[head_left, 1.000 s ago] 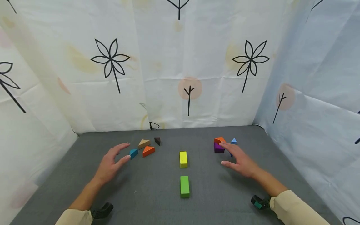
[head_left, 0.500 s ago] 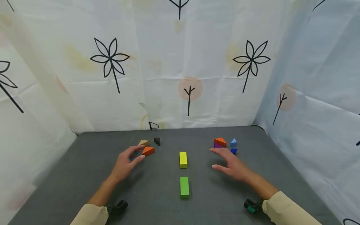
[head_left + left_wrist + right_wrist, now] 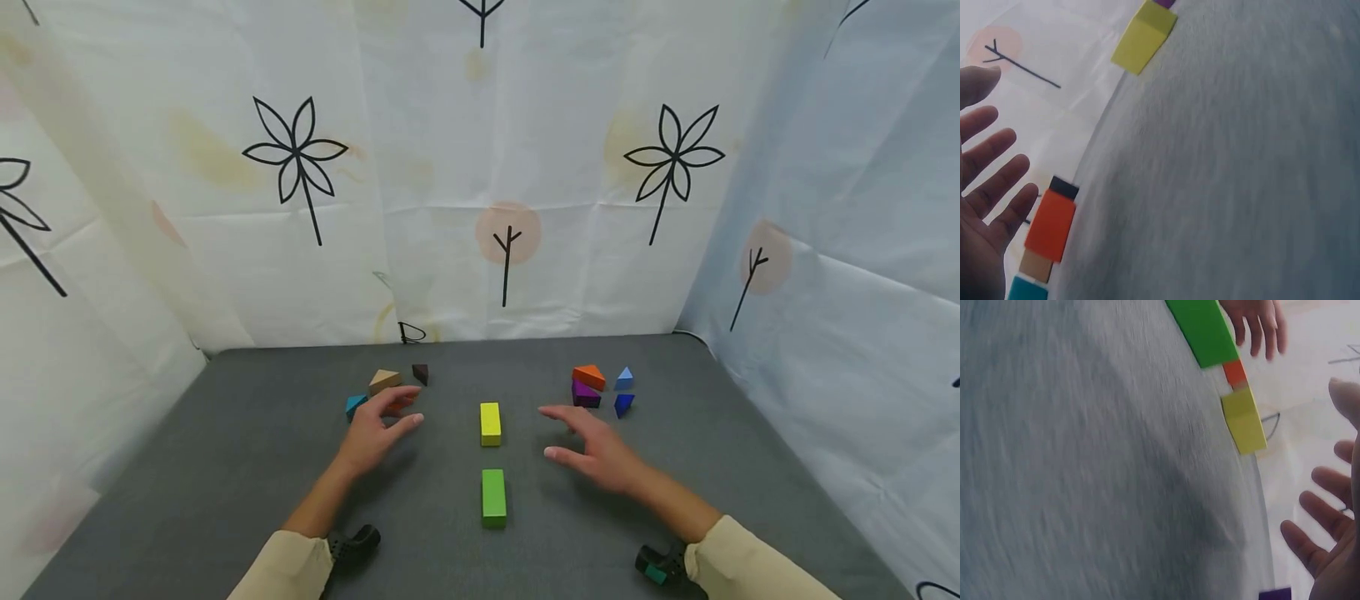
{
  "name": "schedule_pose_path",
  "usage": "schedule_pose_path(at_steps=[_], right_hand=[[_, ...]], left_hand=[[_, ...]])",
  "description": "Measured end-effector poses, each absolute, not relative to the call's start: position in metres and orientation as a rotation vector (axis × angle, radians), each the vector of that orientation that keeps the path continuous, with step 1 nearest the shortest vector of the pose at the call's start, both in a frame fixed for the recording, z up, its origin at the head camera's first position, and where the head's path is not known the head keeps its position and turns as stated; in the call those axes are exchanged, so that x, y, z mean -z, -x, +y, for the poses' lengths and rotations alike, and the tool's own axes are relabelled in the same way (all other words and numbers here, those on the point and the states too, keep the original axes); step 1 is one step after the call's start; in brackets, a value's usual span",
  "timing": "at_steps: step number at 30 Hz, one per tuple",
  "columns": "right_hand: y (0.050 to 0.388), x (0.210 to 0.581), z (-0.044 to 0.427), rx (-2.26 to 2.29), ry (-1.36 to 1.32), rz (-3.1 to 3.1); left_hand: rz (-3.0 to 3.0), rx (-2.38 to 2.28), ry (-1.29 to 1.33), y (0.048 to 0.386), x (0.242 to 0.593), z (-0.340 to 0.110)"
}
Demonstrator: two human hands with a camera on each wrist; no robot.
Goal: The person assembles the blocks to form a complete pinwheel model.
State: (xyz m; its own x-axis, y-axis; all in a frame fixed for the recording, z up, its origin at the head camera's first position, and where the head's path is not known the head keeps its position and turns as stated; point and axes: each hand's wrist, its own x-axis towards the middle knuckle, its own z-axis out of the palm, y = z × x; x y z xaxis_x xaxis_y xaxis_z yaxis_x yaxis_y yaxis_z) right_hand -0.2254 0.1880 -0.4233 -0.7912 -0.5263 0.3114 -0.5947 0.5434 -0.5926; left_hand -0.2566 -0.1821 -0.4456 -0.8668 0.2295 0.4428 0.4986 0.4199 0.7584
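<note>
Fingers (image 3: 396, 394) of the left hand (image 3: 373, 433) are spread and slightly bent, the thumb well apart from the rest, and they hold nothing. The right hand (image 3: 596, 448) is much the same: fingers extended and parted, thumb apart, nothing in its hold. Both point inward over the dark grey table (image 3: 420, 525).

Between the two hands lies the yellow block (image 3: 491, 425), its long side running away from the person; it is apart from both sets of fingertips. The green block (image 3: 493, 498) lies in line with it on the near side, closer to the person than either hand's fingertips, also untouched.

In the head view, the left fingers hide most of an orange wedge (image 3: 1051, 225), which the left wrist view shows just beside the fingertips. Near it are a tan wedge (image 3: 386, 380), a teal wedge (image 3: 356, 406) and a dark brown wedge (image 3: 422, 373). Beyond the right fingers, toward the far edge, sit a purple piece (image 3: 586, 395), an orange-red piece (image 3: 588, 377) just behind it, a light blue wedge (image 3: 624, 380) and a dark blue wedge (image 3: 623, 406).

The white cloth (image 3: 420, 125) behind carries black line-drawn flowers (image 3: 297, 153). One small outline (image 3: 411, 334) just above the table's far edge resembles a letter D; whether it is lettering cannot be told.
</note>
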Motion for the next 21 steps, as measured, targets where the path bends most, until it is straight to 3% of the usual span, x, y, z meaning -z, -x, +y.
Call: schedule_pose_path(at_steps=[21], right_hand=[[0.207,0.428,0.146,-1.463,-1.033,-2.883]], left_hand=[[-2.820,1.391,0.732,0.273,0.454,-0.118]])
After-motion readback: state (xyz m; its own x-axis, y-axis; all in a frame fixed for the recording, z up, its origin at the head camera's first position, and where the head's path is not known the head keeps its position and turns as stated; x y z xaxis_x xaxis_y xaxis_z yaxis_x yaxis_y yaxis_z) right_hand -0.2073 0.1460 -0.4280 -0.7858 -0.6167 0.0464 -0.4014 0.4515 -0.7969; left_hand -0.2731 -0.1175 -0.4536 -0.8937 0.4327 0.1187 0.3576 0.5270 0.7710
